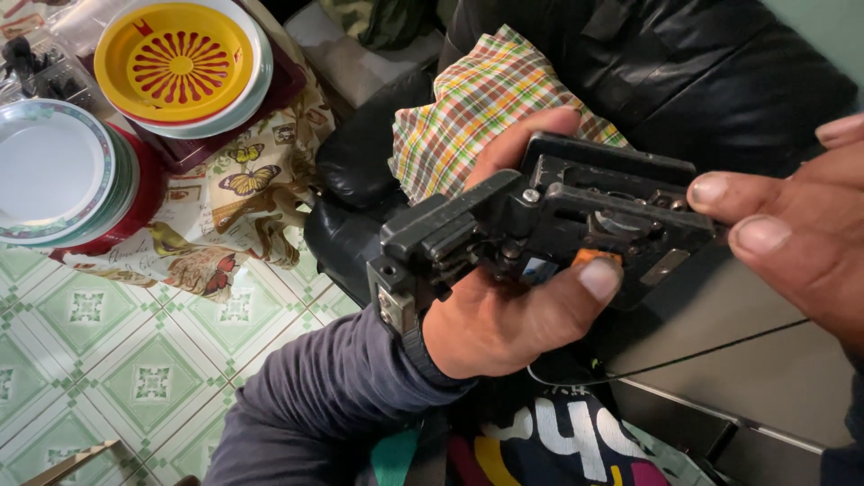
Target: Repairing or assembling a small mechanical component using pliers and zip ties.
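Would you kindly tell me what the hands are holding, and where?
Left hand cradles the black metal hinged tool from beneath; right hand's fingertips pinch its right end.

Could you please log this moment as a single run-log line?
left hand: grips black hinged tool from below | right hand: fingertips on tool's right end | thin black fibre: trails below | plaid cloth: behind
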